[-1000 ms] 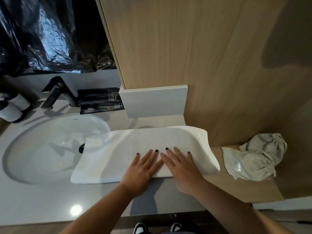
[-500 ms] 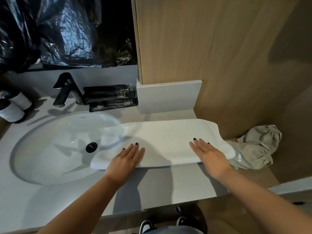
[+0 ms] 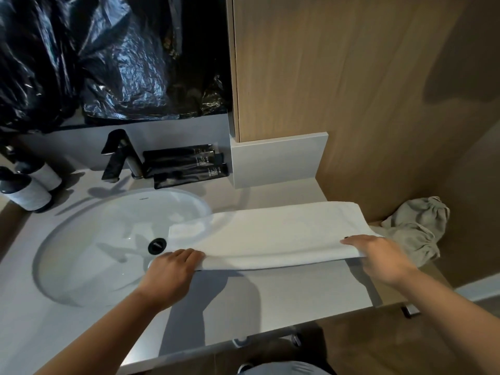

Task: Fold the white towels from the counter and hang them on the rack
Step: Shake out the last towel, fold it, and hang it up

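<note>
While the white towel [image 3: 273, 234] lies stretched lengthwise across the counter [image 3: 270, 296], its left end hanging over the rim of the sink [image 3: 81, 266] and its right end reaching just past the counter's edge toward the wooden shelf, I read this as the middle of the folding step. I have my left hand [image 3: 173, 269] curled round the near left corner, fingers tucked under the cloth, and my right hand [image 3: 378, 255] grasping the near right corner the same way, so the near long edge sits a little lifted off the counter between them.

My judgement is that the next move is another lengthwise fold: carry the near edge up and away, and lay it on the far edge so the strip narrows evenly. That calls for both hands to rise together and travel level, or the fold will skew. The left end sags into the basin, so I would draw it taut first.

Just beside the towel's right end sits a crumpled grey cloth bag [image 3: 416, 228] on the shelf. Behind the sink stand the black faucet [image 3: 120, 155], some black tubes [image 3: 186, 166] and two dark bottles [image 3: 27, 190]. No rack shows from here.
</note>
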### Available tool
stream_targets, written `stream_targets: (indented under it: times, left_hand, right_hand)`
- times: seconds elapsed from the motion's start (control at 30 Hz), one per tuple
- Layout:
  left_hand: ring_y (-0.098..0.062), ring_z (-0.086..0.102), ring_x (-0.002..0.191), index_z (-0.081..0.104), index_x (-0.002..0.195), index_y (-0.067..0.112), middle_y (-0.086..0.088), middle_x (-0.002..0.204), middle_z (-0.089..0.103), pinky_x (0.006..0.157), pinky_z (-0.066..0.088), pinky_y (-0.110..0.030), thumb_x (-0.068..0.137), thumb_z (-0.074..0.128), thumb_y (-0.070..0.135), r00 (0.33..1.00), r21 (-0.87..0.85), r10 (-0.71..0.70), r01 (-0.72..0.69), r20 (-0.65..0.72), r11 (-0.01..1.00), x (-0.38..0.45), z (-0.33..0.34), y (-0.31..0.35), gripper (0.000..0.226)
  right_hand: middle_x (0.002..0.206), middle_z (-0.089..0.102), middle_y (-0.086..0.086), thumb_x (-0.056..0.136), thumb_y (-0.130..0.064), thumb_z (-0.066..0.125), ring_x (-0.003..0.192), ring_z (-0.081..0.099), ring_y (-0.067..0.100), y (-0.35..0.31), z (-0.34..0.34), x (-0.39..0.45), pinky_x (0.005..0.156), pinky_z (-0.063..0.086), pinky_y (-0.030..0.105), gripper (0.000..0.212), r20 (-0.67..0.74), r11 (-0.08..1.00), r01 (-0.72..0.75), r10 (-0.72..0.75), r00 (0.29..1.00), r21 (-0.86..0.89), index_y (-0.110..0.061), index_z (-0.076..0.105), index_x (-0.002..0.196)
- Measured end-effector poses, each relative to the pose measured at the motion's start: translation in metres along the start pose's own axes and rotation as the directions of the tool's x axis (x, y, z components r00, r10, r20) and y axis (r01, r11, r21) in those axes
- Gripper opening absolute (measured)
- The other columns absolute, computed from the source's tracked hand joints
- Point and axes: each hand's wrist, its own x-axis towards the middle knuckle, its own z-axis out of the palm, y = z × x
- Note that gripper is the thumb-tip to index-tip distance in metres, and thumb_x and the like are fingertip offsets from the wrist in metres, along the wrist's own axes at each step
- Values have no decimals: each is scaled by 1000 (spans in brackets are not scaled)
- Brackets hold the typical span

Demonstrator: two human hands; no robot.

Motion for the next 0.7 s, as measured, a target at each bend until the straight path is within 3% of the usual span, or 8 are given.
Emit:
stream_targets:
  times: [0.07, 0.17, 0.23, 0.3, 0.4, 0.5, 0.57, 0.7]
  left_hand:
    - [-23, 65, 59, 66, 95, 18, 3, 77, 68, 42, 51, -30, 76, 59, 21, 1000, -30, -13, 12, -28, 999, -4, -3, -7, 20]
    - [-20, 64, 57, 65, 90, 20, 6, 75, 67, 41, 50, -28, 84, 43, 38, 999, -102, -30, 27, -28, 994, -8, -16, -15, 29]
    - [-17, 62, 57, 65, 89, 24, 8, 74, 66, 44, 49, -28, 86, 46, 43, 999, -150, -44, 45, 12, 988, -11, -29, -19, 27]
    - [-12, 61, 61, 64, 86, 32, 11, 74, 65, 53, 51, -30, 86, 62, 47, 976, -294, -191, 213, 102, 932, -13, -41, -27, 16]
    - [-12, 60, 64, 72, 75, 24, 5, 68, 67, 60, 47, -26, 72, 86, 35, 808, -606, -522, 566, 274, 559, -18, -41, -36, 18]
    - [-21, 63, 69, 74, 80, 10, 3, 66, 72, 61, 51, -21, 70, 88, 25, 589, -781, -707, 619, 391, 83, -20, -26, -24, 23]
    - [-22, 67, 77, 74, 86, 11, -1, 75, 75, 71, 53, -29, 76, 84, 32, 527, -816, -748, 578, 403, -32, -19, -13, -10, 26]
    - [-20, 64, 90, 67, 97, 16, -1, 94, 70, 73, 47, -31, 95, 62, 27, 523, -834, -761, 551, 384, -42, -14, -4, 5, 13]
  right_hand:
    - [127, 65, -7, 85, -12, 66, 105, 63, 16, 9, -2, -1, 88, 54, 30, 51, -20, 998, -15, 17, 1000, 54, -36, 59, 129]
    - [106, 71, -8, 81, -6, 67, 87, 63, 14, 21, -11, -3, 70, 49, 26, 46, -27, 985, -6, 11, 1000, 174, -37, 65, 115]
    - [94, 72, -13, 79, -1, 69, 83, 64, 9, 30, -20, -5, 66, 45, 21, 44, -20, 958, -3, 10, 1000, 288, -40, 65, 99]
    - [82, 71, -14, 78, 5, 73, 78, 64, 5, 37, -29, -10, 62, 44, 14, 38, -36, 879, -33, 56, 998, 476, -31, 69, 87]
    - [81, 71, -1, 78, 3, 76, 78, 64, 16, 47, -27, -19, 63, 48, 24, 21, -6, 618, -147, 239, 971, 773, -14, 72, 89]
    - [102, 71, 7, 82, -7, 74, 94, 65, 24, 42, -8, -19, 71, 50, 30, 28, 97, 352, -242, 382, 919, 904, -13, 69, 109]
    - [106, 70, 3, 86, -13, 71, 96, 64, 19, 31, 0, -16, 71, 49, 27, 29, 135, 241, -258, 431, 892, 936, -14, 66, 114]
    - [102, 65, -3, 92, -27, 65, 92, 59, 11, 21, 9, -5, 73, 46, 27, 26, 121, 286, -286, 481, 869, 915, -18, 59, 116]
